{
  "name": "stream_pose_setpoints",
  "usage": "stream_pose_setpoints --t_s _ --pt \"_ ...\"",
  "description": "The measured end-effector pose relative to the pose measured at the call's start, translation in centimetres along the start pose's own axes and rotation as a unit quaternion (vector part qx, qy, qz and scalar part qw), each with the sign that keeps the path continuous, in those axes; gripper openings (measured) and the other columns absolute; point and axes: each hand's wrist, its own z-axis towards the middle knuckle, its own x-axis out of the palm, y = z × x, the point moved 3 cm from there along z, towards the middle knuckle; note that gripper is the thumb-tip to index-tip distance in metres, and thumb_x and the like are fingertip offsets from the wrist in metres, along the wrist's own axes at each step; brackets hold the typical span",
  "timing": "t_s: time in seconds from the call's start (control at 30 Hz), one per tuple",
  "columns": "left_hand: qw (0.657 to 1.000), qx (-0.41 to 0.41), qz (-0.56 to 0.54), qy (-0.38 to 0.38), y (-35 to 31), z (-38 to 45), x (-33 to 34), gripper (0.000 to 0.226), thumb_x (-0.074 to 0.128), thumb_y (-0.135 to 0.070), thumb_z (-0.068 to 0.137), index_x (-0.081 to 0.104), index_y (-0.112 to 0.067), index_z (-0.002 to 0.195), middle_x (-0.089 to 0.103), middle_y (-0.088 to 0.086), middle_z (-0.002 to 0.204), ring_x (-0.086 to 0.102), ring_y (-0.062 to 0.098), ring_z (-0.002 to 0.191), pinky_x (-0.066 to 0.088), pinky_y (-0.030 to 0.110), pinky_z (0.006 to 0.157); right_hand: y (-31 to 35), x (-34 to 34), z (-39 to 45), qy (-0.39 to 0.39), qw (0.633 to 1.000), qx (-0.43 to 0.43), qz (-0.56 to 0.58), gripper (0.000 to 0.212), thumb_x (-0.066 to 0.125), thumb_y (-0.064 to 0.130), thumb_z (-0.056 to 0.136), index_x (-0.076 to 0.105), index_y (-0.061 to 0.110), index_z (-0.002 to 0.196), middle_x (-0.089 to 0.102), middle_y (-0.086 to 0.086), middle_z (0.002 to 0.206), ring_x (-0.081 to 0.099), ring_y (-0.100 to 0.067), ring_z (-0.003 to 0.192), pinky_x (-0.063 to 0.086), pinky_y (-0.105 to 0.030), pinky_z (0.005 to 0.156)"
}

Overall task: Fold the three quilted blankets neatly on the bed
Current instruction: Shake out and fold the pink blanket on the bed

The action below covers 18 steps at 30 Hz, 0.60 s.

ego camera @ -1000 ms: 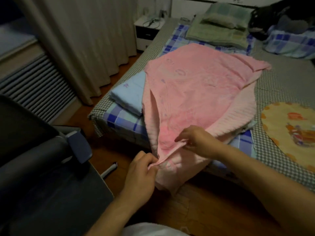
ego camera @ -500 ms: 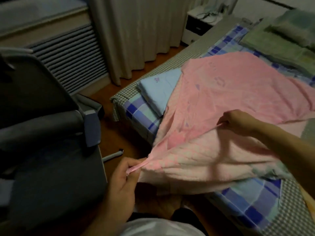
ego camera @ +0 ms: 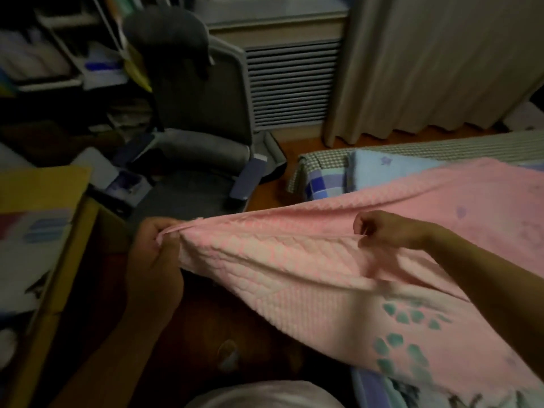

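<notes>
Pink blanket [ego camera: 294, 260] stretched taut between both hands — left fingers [ego camera: 153, 231] and right fingers [ego camera: 365, 228] pinching its edge.

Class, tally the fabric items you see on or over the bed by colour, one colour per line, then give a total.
Pink: 1, the pink quilted blanket, pinched along its edge by the left hand and the right hand
Light blue: 1, the folded blue blanket beside it
Blue check: 1, the checked sheet at the bed corner
Total: 3
</notes>
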Motion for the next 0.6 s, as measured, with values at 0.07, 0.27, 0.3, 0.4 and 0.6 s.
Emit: stream_pose_setpoints --t_s 0.07,0.27,0.3,0.4,0.6 --pt "1.000 -0.006 0.009 -0.009 -0.1 -1.1 -0.3 0.014 0.045 -0.004 0.096 0.053 -0.015 0.099 0.057 -0.014 0.091 0.054 -0.018 0.080 0.039 0.000 0.065 0.7 -0.9 1.2 -0.026 0.992 -0.013 -0.122 0.018 0.076 0.015 0.081 0.065 0.029 0.079 0.065 0.016 0.077 0.061 -0.005 0.072 0.043 -0.018 0.063" --pt "0.998 -0.009 0.035 -0.048 -1.0 -3.8 -0.1 0.022 0.045 0.005 0.096 0.055 -0.014 0.100 0.056 -0.019 0.091 0.054 -0.016 0.082 0.042 0.008 0.067 0.0 -3.4 4.5 -0.251 0.918 -0.074 -0.297 0.017 0.078 0.017 0.080 0.079 0.014 0.096 0.061 -0.017 0.119 0.057 -0.037 0.103 0.048 -0.039 0.086" --pt "0.997 -0.020 0.040 -0.062 -0.8 -3.9 -0.2 0.022 0.046 0.006 0.095 0.056 -0.013 0.099 0.056 -0.018 0.090 0.054 -0.015 0.081 0.042 0.013 0.066 -0.5 -3.7 4.8 -0.235 0.914 -0.069 -0.323 0.019 0.076 0.018 0.082 0.079 0.015 0.100 0.057 -0.019 0.130 0.054 -0.040 0.109 0.047 -0.042 0.090" --pt "0.993 -0.046 0.042 -0.097 0.1 -3.9 -1.0 0.017 0.045 0.002 0.094 0.057 -0.009 0.100 0.059 -0.010 0.089 0.056 -0.008 0.079 0.042 0.017 0.064 -2.2 -3.5 4.7 -0.148 0.916 -0.039 -0.370 0.026 0.067 0.028 0.091 0.074 0.023 0.116 0.049 -0.010 0.146 0.047 -0.035 0.125 0.043 -0.041 0.102" --pt "0.992 -0.047 0.036 -0.113 2.3 -3.6 -1.9 0.020 0.042 -0.012 0.090 0.059 -0.007 0.100 0.066 0.006 0.095 0.064 0.019 0.089 0.053 0.036 0.073 -4.6 -5.1 1.4 -0.140 0.941 0.030 -0.307 0.037 0.061 0.051 0.091 0.077 0.021 0.107 0.075 -0.004 0.104 0.068 -0.026 0.091 0.045 -0.030 0.077"
